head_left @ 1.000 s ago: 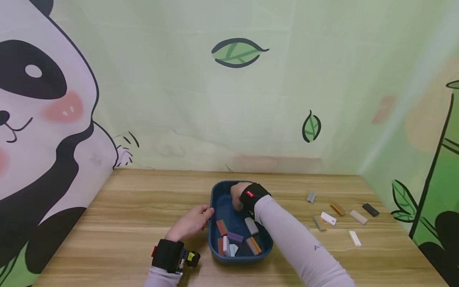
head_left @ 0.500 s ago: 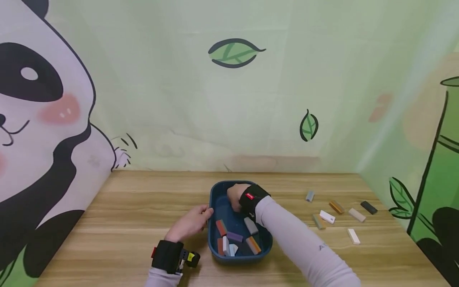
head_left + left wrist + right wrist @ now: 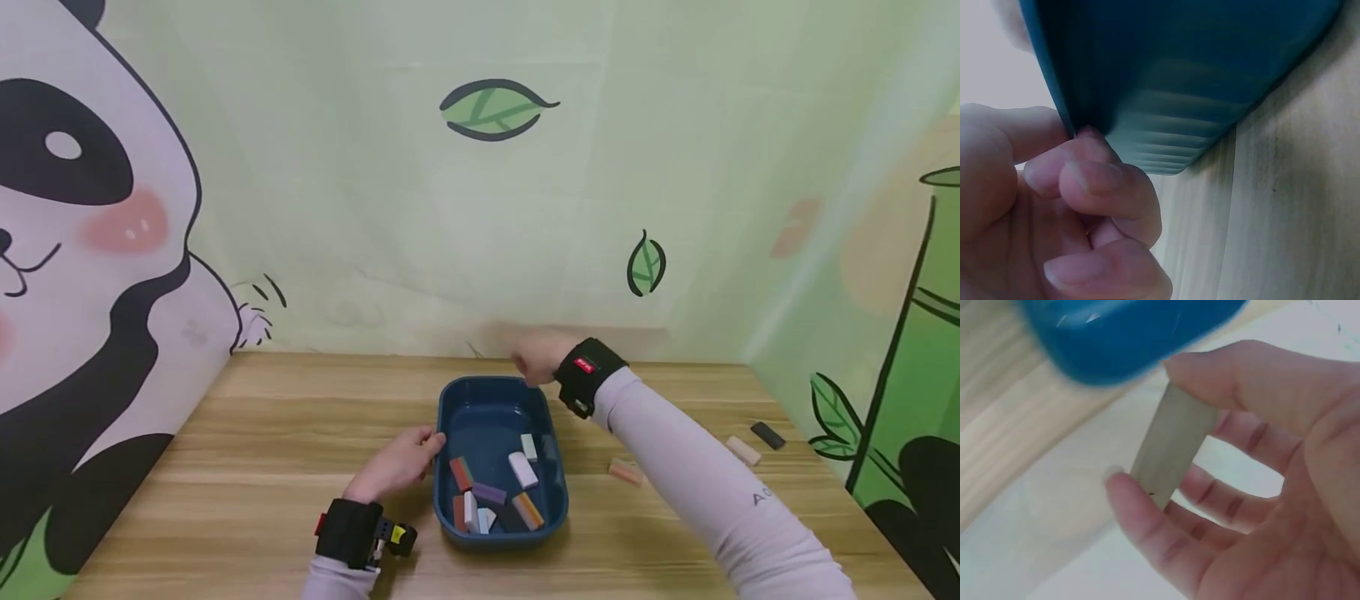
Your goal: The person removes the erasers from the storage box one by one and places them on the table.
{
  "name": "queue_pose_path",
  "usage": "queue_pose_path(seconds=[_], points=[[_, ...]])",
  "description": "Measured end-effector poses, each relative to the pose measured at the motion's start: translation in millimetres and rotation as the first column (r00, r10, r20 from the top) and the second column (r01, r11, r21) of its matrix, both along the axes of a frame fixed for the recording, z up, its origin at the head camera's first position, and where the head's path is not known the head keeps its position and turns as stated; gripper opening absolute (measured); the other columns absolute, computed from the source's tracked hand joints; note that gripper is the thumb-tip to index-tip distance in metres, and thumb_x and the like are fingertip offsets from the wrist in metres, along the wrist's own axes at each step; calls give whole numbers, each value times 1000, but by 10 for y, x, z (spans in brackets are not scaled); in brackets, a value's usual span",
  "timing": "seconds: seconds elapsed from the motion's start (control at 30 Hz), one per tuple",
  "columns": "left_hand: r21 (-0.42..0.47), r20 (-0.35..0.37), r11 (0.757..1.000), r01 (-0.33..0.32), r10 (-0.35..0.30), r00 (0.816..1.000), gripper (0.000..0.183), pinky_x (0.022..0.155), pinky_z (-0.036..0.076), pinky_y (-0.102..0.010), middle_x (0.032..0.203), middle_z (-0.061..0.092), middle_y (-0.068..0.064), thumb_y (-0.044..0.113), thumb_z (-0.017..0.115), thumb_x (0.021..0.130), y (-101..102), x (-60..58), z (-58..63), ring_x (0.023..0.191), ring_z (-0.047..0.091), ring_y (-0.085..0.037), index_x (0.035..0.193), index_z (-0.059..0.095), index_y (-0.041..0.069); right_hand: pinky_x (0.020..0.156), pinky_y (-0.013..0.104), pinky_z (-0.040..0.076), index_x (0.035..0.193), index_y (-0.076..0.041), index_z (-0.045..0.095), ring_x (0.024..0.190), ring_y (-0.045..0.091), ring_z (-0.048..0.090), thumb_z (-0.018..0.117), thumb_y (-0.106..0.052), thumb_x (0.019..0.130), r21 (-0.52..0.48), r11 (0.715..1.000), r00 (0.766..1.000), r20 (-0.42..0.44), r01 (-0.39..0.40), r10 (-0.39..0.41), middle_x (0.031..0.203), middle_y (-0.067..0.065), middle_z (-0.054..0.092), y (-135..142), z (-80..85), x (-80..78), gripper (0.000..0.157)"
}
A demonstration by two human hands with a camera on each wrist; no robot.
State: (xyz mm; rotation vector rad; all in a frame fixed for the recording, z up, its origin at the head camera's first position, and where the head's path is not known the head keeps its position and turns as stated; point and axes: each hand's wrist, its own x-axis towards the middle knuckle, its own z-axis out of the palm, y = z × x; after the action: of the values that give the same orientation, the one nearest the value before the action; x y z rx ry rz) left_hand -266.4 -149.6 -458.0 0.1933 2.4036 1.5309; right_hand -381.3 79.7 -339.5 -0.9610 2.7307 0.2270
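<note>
A dark blue plastic tub (image 3: 480,417) sits on the wooden table. Its near half holds several small coloured blocks, among them a white one (image 3: 522,470) and a purple one (image 3: 489,493). My left hand (image 3: 397,462) pinches the tub's left rim between thumb and index finger; the other fingers curl below it in the left wrist view. Raised over the tub's far right corner, my right hand (image 3: 543,357) holds a flat grey-beige block (image 3: 1175,440) between thumb and fingers. That block is hidden in the head view.
On the table to the right lie a dark block (image 3: 768,435), a beige block (image 3: 743,451) and a pinkish one (image 3: 626,472). My right sleeve (image 3: 690,458) passes over that side and hides others. A printed cloth backdrop (image 3: 375,208) rises behind the table.
My right hand has risen out of the tub's far end, up and to the right past the rim. A white block by the tub's right wall shows now. My left hand stays at the rim.
</note>
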Motion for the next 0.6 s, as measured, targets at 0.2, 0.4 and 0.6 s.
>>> queue_pose_path(seconds=[0.2,0.4,0.6], points=[[-8,3,1000,-7,7,1000,31,54,31,-29,68,44,-2,23,41,107,-15,3,10,55,41,-17,93,56,0,67,33,45,79,-8,61,78,22,52,71,-1,80,-83,993,997,-8,81,-82,82,5,55,623,-58,-312,12],[13,6,1000,1,-1,1000,30,54,31,-29,68,43,-2,22,40,107,-14,5,2,56,41,-18,93,55,0,66,36,41,74,-7,57,75,24,48,70,3,75,-162,977,982,-101,141,-159,79,7,51,1380,-175,-520,16],[11,0,1000,15,-15,1000,30,53,29,-29,65,41,-1,21,40,107,-8,5,16,53,39,-17,91,55,0,72,43,44,91,2,61,79,30,52,70,0,80,-252,931,959,-40,263,-281,89,16,59,2061,-401,-567,14]])
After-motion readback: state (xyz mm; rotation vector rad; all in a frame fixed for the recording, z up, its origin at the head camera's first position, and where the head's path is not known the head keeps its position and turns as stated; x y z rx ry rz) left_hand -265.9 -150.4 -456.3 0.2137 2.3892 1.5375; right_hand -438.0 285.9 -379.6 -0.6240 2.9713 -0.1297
